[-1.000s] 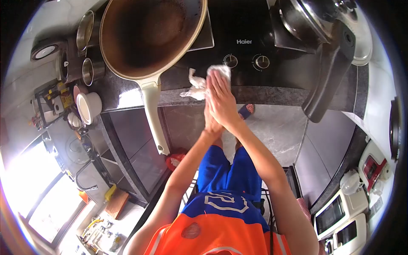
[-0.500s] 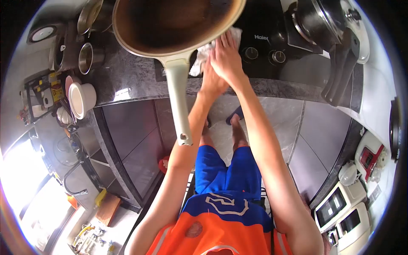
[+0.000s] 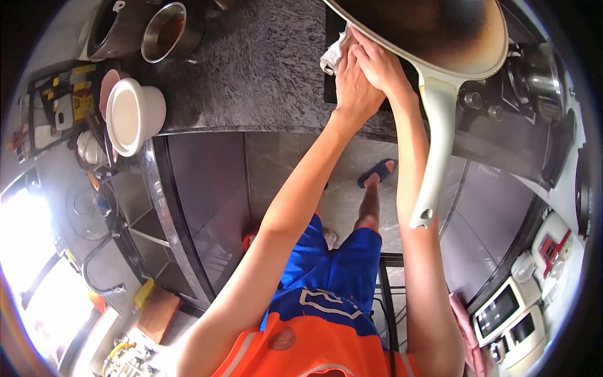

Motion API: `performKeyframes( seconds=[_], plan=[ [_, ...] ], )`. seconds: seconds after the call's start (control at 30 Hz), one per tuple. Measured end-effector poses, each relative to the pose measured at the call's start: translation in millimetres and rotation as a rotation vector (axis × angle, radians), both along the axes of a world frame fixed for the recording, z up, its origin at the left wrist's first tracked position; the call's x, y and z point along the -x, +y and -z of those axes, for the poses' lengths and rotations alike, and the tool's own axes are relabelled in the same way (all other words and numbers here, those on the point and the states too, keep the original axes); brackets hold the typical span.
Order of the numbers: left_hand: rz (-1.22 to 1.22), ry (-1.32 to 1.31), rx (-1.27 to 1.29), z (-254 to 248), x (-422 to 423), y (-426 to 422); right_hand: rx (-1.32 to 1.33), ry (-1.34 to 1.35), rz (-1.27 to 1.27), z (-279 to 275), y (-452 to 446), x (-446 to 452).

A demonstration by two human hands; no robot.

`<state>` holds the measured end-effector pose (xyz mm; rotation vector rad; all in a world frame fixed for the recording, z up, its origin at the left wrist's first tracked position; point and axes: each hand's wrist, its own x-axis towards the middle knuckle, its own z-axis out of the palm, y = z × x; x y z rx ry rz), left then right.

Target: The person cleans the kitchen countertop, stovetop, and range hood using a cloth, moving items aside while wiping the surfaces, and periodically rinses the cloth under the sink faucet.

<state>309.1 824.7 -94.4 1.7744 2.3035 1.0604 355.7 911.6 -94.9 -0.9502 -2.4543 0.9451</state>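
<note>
A crumpled pale cloth [image 3: 333,58] lies at the left edge of the black stove top, under my hands. My left hand [image 3: 357,91] is closed on it, pressing it down. Overlapping the left hand, my right hand [image 3: 381,68] also presses at the cloth, its fingertips partly hidden at the pan's rim. A frying pan [image 3: 433,38] with a browned inside sits above the stove, close over my fingers. Its pale handle [image 3: 438,141] reaches toward me, over my right forearm.
Stove knobs [image 3: 480,103] and a lidded metal pot [image 3: 537,78] are to the right. On the left stand a metal pot [image 3: 166,34] and a white tub [image 3: 135,116]. The dark counter's front edge [image 3: 276,130] runs before me. A cutting board [image 3: 158,314] is lower left.
Both hands have moved left with the cloth, from near the stove's knobs to its left edge. The view has swung left, so the pan appears farther right.
</note>
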Motion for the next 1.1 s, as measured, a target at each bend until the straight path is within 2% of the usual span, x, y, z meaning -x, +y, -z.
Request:
performKeyframes(
  seconds=[0.13, 0.17, 0.23, 0.3, 0.37, 0.4, 0.43, 0.5, 0.57, 0.6, 0.63, 0.67, 0.7, 0.77, 0.83, 0.9, 0.97, 1.1],
  plan=[
    [0.070, 0.043, 0.141, -1, 3, -22, -0.170, 0.013, -0.021, -5, -20, -7],
    [0.074, -0.046, 0.125, -5, -5, -38, -0.192, -0.021, 0.005, -7, -37, -14],
    [0.158, 0.111, 0.261, -9, -17, -65, -0.296, -0.083, 0.032, -7, -69, -32],
    [0.161, -0.153, 0.163, -24, -15, -64, -0.318, -0.095, 0.029, -7, -78, -37],
    [0.145, -0.230, 0.149, -24, -10, -53, -0.373, -0.097, 0.008, -6, -59, -26],
    [0.203, -0.140, 0.193, -10, 0, -42, -0.299, -0.085, 0.020, -2, -47, -18],
    [0.195, -0.256, 0.251, -16, 4, -33, -0.225, -0.074, 0.031, -1, -41, -12],
    [0.248, 0.129, 0.286, -5, 0, -39, -0.302, -0.122, 0.045, -17, -49, -11],
    [0.246, 0.223, 0.145, -3, -22, -54, -0.285, -0.044, 0.135, -7, -68, -35],
    [0.266, 0.244, 0.240, -9, -39, -60, -0.282, -0.086, 0.175, -10, -82, -56],
    [0.335, -0.020, 0.280, -15, -53, -67, -0.271, -0.126, 0.214, -21, -92, -77],
    [0.377, -0.288, 0.316, -21, -68, -74, -0.184, 0.185, 0.116, 14, -92, -98],
    [0.385, -0.197, 0.257, -15, -87, -68, -0.258, -0.022, 0.164, -10, -87, -119],
    [0.382, -0.011, 0.134, -2, -125, -56, -0.277, -0.153, 0.299, -18, -77, -149],
    [0.616, 0.126, 0.263, -11, -143, -28, -0.317, -0.147, 0.417, -18, -63, -187],
    [0.689, 0.150, 0.245, -16, -167, -8, -0.306, -0.093, 0.528, -18, -54, -221],
    [0.762, 0.191, 0.263, -18, -193, 7, -0.306, -0.065, 0.507, -19, -44, -249],
    [0.680, 0.148, 0.267, -14, -247, 13, -0.233, -0.035, 0.372, -30, -28, -302]
  ],
)
